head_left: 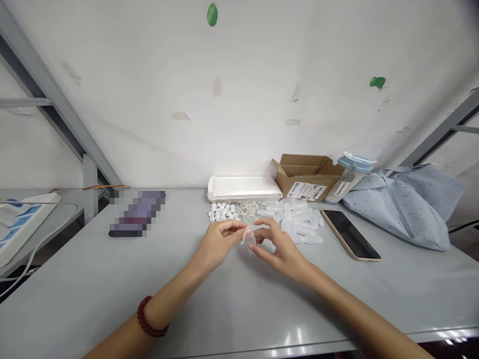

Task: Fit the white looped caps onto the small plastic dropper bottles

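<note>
Both my hands meet over the middle of the grey table [93, 279]. My left hand [219, 244], with a red bead bracelet on its wrist, pinches a thin white string loop [245, 233] between thumb and forefinger. My right hand [280, 247] holds a small clear plastic vial [251, 241] in its fingertips, touching the string. Just beyond the hands lie a pile of small white caps [222, 211], a tangle of white string loops [249, 208] and a heap of clear vials [301, 219].
A white flat tray stack [243, 187] and an open cardboard box [307, 180] stand by the wall. A blue-lidded cup [346, 179], a pale blue cloth bag [407, 204] and a phone [350, 233] lie right. A dark object [138, 212] and a power strip [18, 219] sit left.
</note>
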`<state>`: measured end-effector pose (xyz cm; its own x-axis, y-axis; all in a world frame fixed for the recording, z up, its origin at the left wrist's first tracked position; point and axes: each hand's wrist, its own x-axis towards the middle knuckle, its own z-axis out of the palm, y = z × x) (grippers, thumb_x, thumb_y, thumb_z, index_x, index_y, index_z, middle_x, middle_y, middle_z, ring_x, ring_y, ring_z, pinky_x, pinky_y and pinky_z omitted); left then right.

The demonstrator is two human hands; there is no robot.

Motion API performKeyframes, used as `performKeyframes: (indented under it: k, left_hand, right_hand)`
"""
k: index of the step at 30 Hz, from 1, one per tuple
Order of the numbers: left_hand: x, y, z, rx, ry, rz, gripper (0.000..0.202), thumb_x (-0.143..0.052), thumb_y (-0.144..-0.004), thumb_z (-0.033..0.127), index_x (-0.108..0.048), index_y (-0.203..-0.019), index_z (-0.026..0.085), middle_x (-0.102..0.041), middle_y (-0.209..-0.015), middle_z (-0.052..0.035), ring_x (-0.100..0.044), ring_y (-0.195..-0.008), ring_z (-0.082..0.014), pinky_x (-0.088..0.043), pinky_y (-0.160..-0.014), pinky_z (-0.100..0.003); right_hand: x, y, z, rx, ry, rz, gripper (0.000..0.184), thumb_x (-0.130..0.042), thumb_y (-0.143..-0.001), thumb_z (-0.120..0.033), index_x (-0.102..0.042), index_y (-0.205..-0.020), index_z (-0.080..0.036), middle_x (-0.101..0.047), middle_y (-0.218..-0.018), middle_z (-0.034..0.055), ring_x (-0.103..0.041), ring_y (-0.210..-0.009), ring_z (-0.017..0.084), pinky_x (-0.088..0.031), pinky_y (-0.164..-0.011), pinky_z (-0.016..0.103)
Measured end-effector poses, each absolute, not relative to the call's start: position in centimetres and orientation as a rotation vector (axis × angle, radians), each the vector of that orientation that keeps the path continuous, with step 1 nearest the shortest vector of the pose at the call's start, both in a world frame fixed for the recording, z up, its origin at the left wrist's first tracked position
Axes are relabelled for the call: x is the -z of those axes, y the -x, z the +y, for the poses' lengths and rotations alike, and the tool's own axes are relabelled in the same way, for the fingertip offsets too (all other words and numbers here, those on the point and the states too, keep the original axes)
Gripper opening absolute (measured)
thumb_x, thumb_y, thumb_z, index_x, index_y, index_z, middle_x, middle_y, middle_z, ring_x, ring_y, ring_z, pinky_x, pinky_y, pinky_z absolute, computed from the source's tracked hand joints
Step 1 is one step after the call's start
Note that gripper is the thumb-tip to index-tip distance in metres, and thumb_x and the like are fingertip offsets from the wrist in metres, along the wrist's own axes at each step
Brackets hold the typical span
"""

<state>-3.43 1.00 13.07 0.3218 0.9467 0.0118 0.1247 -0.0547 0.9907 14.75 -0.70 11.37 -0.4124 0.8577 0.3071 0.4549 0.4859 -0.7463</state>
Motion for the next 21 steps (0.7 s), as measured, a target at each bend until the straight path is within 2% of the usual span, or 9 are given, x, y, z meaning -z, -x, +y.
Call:
performKeyframes:
  k: [4,10,16,21]
  left_hand:
    - [-13.20,3.32,0.86,-0.955,-1.672,1.114,0.023,-0.057,-0.082,0.038,-0.072,-0.087,0.020,-0.069,-0.085,-0.0025,-0.060,-0.082,-0.0193,-0.045,-0.073,-0.029]
    - [-13.48,3.23,0.44,-0.915,-1.926,1.182,0.024,-0.051,-0.087,0.035,-0.071,-0.089,0.023,-0.067,-0.081,-0.0009,-0.056,-0.074,-0.0165,-0.043,-0.065,-0.026]
    - [-13.85,3.31,0.34,-0.850,-1.971,1.093,0.026,-0.046,-0.091,0.030,-0.071,-0.099,0.028,-0.070,-0.091,0.0016,-0.058,-0.084,-0.0166,-0.042,-0.068,-0.025]
    - [-14.01,3.47,0.47,-0.816,-1.956,1.118,0.026,-0.047,-0.090,0.033,-0.071,-0.099,0.027,-0.070,-0.091,0.0015,-0.059,-0.087,-0.0176,-0.042,-0.068,-0.025]
  right_hand:
    - [-11.28,-14.93,-0.61,-0.682,1.067,-2.083,0.039,-0.053,-0.087,-0.025,-0.034,-0.120,-0.022,-0.067,-0.085,0.0029,-0.057,-0.075,0.016,-0.046,-0.066,0.028]
    - [-11.06,-15.13,-0.57,-0.592,0.966,-2.146,0.048,-0.051,-0.087,-0.021,-0.033,-0.132,-0.022,-0.064,-0.085,0.0028,-0.057,-0.075,0.015,-0.048,-0.072,0.029]
    - [-10.91,-15.13,-0.44,-0.550,0.890,-2.127,0.042,-0.054,-0.086,-0.019,-0.044,-0.126,-0.023,-0.064,-0.084,0.0017,-0.058,-0.073,0.014,-0.049,-0.068,0.026]
    - [-10.81,-15.15,-0.35,-0.502,0.875,-2.071,0.034,-0.057,-0.086,-0.021,-0.050,-0.119,-0.022,-0.063,-0.081,0.0015,-0.058,-0.071,0.014,-0.050,-0.068,0.026]
